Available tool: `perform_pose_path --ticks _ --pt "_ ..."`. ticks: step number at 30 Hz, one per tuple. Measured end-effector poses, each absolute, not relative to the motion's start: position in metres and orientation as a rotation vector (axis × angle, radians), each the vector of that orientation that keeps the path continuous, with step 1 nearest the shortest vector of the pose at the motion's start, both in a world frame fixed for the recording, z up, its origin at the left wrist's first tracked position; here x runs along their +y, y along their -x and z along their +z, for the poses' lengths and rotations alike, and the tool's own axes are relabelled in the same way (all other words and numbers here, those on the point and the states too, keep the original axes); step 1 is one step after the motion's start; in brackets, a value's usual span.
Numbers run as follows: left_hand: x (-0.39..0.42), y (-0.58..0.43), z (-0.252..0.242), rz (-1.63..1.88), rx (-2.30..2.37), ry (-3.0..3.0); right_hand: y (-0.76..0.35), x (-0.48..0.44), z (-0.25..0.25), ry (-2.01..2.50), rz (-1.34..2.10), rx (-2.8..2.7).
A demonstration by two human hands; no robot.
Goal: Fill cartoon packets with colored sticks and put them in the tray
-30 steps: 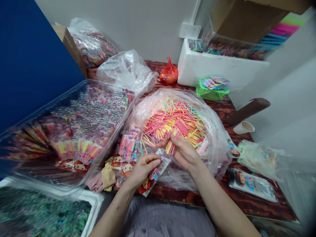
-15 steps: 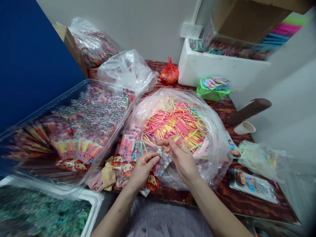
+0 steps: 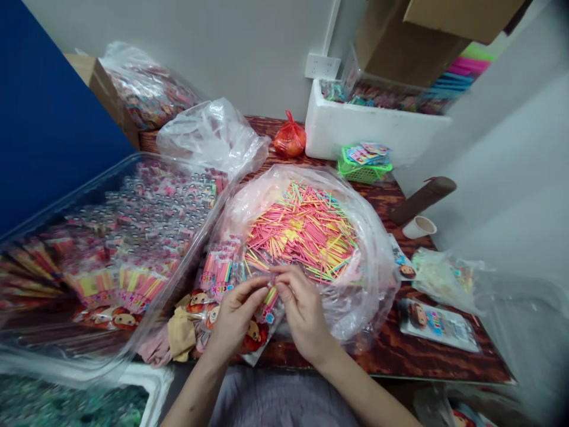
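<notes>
A clear plastic bag (image 3: 377, 267) lies open on the wooden table (image 3: 400, 356), heaped with pink, yellow and green sticks (image 3: 302, 231). At its near edge my left hand (image 3: 233, 314) pinches a small clear packet (image 3: 262, 317) printed with a cartoon face. My right hand (image 3: 304, 311) is closed on a few coloured sticks (image 3: 270, 295) whose ends sit at the packet's mouth. Filled packets (image 3: 220, 276) lie just left of my hands.
A large clear tray (image 3: 89, 255) of filled packets takes the left side. At the back stand a white foam box (image 3: 368, 127), a green basket (image 3: 364, 169), a red bag (image 3: 290, 139) and plastic bags. A brown tube (image 3: 422, 198), paper cup (image 3: 420, 226) and loose packets (image 3: 438, 325) lie right.
My right hand has drawn back from the stick pile with a few sticks and met my left hand at the packet. The view has shifted slightly.
</notes>
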State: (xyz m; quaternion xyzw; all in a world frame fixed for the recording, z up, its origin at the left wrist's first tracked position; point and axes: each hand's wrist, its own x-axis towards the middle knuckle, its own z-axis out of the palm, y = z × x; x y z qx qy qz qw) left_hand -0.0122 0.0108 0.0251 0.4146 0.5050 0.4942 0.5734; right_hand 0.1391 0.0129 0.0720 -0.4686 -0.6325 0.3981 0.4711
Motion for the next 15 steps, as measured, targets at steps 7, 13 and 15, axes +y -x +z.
perform_pose_path --ticks 7,13,15 --pt "0.005 0.014 0.027 1.179 1.155 -0.866 -0.136 0.012 0.078 1.109 0.996 -1.629" --pt "0.004 0.033 0.040 1.218 1.212 -0.722 -0.163 0.021 0.065 1.040 1.307 -1.535" --pt "0.010 0.047 0.045 1.294 1.274 -0.705 -0.188 0.033 0.049 1.304 1.028 -1.620"
